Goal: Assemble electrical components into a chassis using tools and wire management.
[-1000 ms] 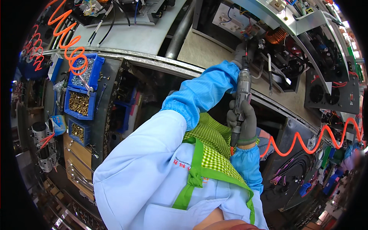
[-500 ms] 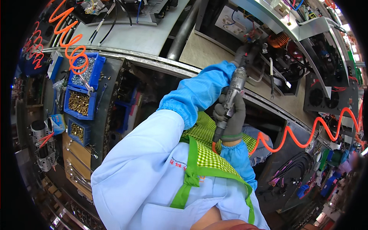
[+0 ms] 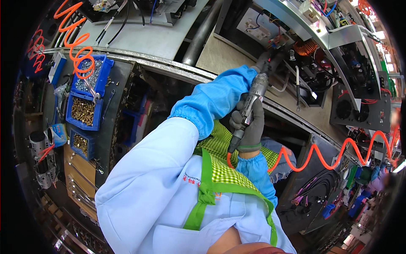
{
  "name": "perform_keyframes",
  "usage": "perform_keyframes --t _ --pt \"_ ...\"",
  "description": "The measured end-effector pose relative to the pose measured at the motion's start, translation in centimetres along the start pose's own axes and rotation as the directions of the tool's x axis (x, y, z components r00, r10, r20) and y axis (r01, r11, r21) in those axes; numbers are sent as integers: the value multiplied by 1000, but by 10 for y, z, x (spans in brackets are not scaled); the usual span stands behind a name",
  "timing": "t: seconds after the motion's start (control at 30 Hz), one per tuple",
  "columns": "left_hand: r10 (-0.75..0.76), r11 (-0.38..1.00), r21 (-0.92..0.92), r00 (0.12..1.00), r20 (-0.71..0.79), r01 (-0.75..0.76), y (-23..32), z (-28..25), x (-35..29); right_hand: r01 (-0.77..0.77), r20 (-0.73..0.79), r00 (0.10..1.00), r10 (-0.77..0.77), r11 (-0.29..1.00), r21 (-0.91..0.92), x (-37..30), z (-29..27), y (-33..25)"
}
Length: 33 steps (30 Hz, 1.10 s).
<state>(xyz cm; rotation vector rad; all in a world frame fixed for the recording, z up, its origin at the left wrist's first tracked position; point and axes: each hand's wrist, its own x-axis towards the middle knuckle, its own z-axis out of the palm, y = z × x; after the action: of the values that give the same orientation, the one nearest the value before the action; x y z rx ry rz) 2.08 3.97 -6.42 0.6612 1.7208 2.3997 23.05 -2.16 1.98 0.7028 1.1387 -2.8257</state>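
My right hand [image 3: 253,129], in a grey glove, is closed round the body of a silver air ratchet wrench [image 3: 256,94]. The tool slants up and away from me, its head reaching the front of an open metal equipment housing [image 3: 302,19]. At that head is my gloved left hand [image 3: 264,61], reaching in from the left; its fingers are in shadow and partly hidden, so their grip is unclear. Wires and a copper-wound coil [image 3: 306,47] sit inside the housing, close beyond this hand. An orange coiled air hose [image 3: 315,156] leads from the tool's rear to the right.
To my left, blue bins hold silver fasteners [image 3: 94,70], brass bolts [image 3: 83,111] and small brass parts [image 3: 79,143]. A spanner [image 3: 111,98] lies beside them. Another orange coiled hose [image 3: 76,40] hangs above. Black cables [image 3: 318,186] lie at the right. A metal bench edge [image 3: 169,70] runs before me.
The wrench's rear end and my right hand have shifted slightly left. My left hand stays at the tool's head. The whole view has also moved a little.
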Motion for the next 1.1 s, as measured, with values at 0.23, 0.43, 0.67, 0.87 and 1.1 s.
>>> perform_keyframes --t 0.23,0.43,0.67,0.87,1.1 --pt "-171 906 406 980 101 117 -2 -33 -22 -10 64 998 2 993 119 -1 -4 -7" --pt "-201 968 -156 979 -16 196 38 -41 -70 -18 52 999 13 995 99 1 -10 -3" --pt "-356 906 -160 910 214 392 90 -34 -83 -7 26 1000 5 997 83 -8 -8 -5" --pt "-269 929 -217 949 163 301 92 -18 -85 24 60 998 -26 999 29 -22 -12 -15" --pt "-215 961 -149 968 126 233 87 -16 -78 9 96 995 -15 998 60 -18 -14 -23"
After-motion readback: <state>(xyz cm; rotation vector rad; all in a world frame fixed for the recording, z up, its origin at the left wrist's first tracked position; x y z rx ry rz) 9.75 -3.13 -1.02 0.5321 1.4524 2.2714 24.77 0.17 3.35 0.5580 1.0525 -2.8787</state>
